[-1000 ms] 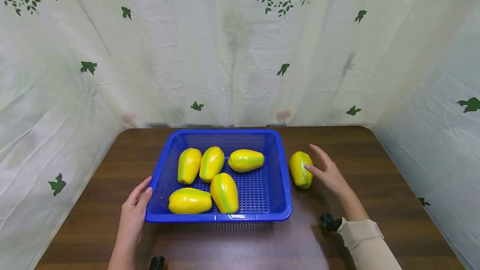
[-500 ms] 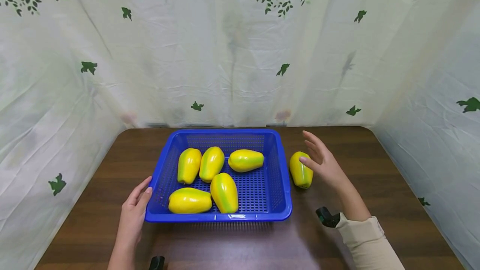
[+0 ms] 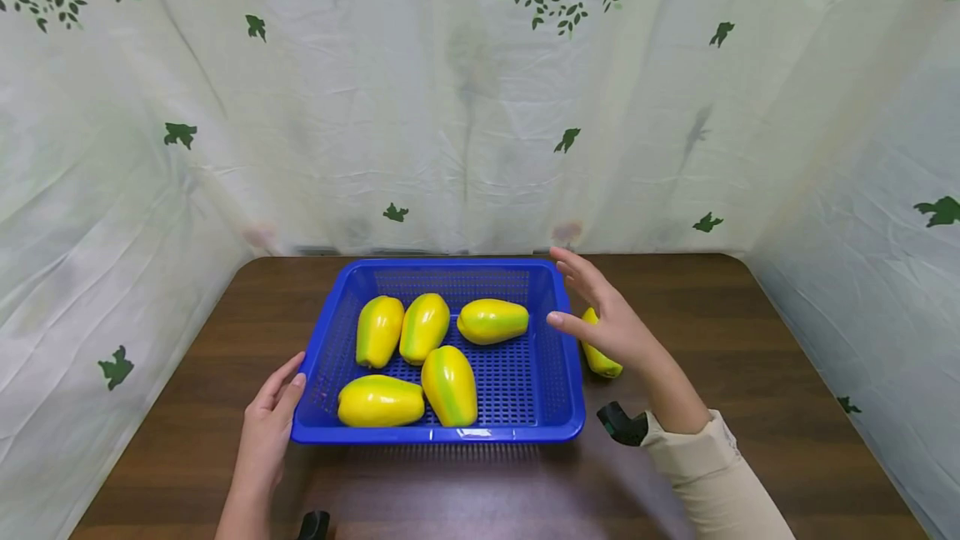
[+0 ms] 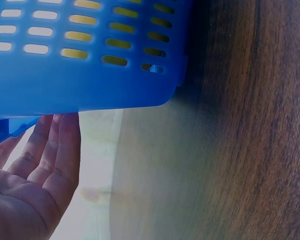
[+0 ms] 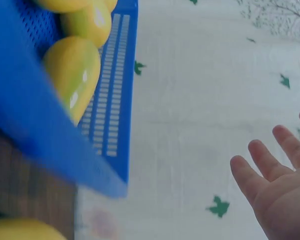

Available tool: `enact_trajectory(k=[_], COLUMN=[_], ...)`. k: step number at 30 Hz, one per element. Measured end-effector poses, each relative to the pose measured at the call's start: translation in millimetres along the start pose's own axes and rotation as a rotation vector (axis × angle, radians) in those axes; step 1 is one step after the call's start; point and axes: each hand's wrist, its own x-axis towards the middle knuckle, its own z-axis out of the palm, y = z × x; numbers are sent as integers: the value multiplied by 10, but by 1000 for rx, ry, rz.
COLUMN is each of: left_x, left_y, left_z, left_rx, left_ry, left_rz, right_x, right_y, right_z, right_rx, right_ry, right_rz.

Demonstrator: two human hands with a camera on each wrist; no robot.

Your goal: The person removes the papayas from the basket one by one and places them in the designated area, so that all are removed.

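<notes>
A blue plastic basket [image 3: 431,436] holds several yellow papayas [image 3: 450,386] with green streaks, glossy and lying apart or side by side. At the basket's left side is my left hand [image 3: 264,419], its straight fingers against the outer edge just under the rim, as the left wrist view shows. My right hand [image 3: 611,323] hovers by the right rim with spread fingers and nothing in it, thumb tip over the basket's edge. Partly hidden behind that hand, another papaya [image 3: 602,363] lies on the table outside the basket.
The brown wooden table [image 3: 750,373] extends around the basket. A pale leaf-patterned cloth [image 3: 465,148] hangs behind it and at both sides. Black wrist devices [image 3: 624,423] show near both forearms.
My right hand has moved left and away from me, from beside the loose papaya to the basket's right rim. The left hand, basket and papayas have stayed in place.
</notes>
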Motion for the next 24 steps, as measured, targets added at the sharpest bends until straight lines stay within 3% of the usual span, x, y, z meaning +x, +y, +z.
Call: enact_trajectory(k=[6, 11, 24], left_x=[4, 10, 18], left_y=[2, 1, -14], left_z=[-11, -11, -13], left_rx=[12, 21, -37], left_ry=[-7, -12, -11], left_rz=[-12, -16, -26], right_x=[163, 298, 472], right_y=[-164, 78, 361], right_z=[171, 315, 468], right_rx=[-1, -9, 15], right_ry=[-46, -54, -76], right_rz=[-46, -53, 153])
